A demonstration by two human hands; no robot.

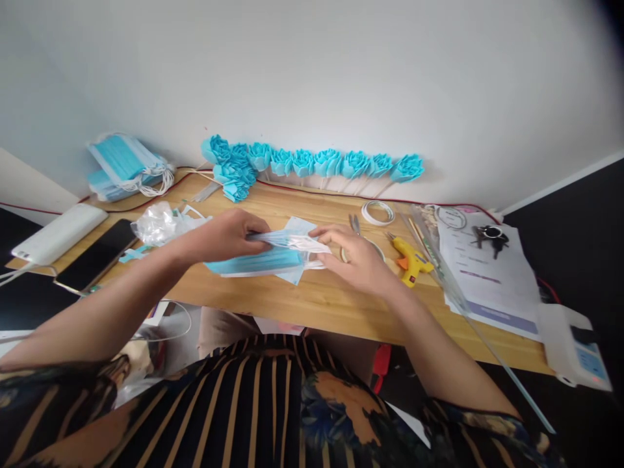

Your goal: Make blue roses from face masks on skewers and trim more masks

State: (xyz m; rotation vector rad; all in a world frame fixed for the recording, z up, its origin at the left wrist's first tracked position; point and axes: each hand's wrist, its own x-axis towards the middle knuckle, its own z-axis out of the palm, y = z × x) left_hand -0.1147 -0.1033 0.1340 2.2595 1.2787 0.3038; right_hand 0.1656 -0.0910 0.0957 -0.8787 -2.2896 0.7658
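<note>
Light blue face masks point(258, 261) lie in front of me over the middle of the wooden table, white ear loops bunched at their right end. My left hand point(227, 234) pinches the upper edge of a mask between thumb and fingers. At the other end, my right hand point(353, 257) has its fingers closed around the whitish mask edge and loops. Beneath them, a pale blue sheet point(291, 278) partly shows. Scissors point(355, 225) sit just beyond my right hand, partly hidden by it.
Blue handmade flowers point(327, 162) line the wall, with stacked masks point(124, 159) at back left. A phone point(97, 255) and white power bank point(59, 234) lie left. Right are a tape roll point(377, 212), yellow glue gun point(409, 259), papers point(480, 273) and keys point(491, 238).
</note>
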